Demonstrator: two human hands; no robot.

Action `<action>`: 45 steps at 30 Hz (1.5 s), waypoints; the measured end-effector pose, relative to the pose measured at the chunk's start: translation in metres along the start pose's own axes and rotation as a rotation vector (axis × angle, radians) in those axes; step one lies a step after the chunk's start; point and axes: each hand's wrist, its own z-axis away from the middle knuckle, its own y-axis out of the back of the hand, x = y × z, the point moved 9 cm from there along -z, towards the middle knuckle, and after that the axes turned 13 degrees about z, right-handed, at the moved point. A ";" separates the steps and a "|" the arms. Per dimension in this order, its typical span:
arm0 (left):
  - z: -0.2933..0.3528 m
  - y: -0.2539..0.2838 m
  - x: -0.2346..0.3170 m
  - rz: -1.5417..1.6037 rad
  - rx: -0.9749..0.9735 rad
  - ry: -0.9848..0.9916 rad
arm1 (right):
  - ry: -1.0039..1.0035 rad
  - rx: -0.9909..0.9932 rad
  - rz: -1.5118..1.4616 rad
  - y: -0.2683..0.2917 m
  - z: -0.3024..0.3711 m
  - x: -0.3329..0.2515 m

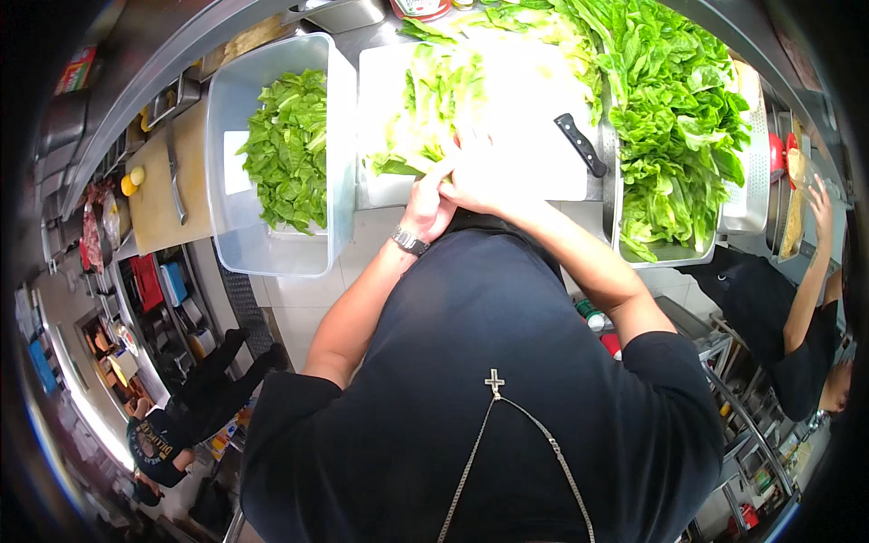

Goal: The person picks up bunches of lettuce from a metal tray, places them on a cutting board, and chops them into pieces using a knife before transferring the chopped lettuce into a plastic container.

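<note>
My left hand, with a metal watch at its wrist, meets my right hand at the near edge of a white cutting board. The fingers of both are drawn together and touching. Glare washes out my right fingers, and whatever is between the hands cannot be made out. Just beyond them, romaine lettuce leaves lie across the board. A knife's black handle rests to the right, apart from my hands; its blade is lost in the glare.
At left stands a clear plastic tub with cut lettuce. A metal pan heaped with whole lettuce is at right. Farther left, another knife lies on a tan board. One person works at right, another at far left.
</note>
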 end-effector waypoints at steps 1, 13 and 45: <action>-0.002 0.003 0.007 0.019 0.044 -0.073 | 0.104 -0.225 -0.075 -0.013 -0.003 -0.003; 0.001 0.010 0.044 -0.078 0.009 -0.130 | -0.034 -0.379 0.043 -0.121 -0.207 0.121; -0.003 -0.123 0.059 -0.649 -0.505 -0.453 | -0.192 0.129 -0.826 0.010 -0.049 0.156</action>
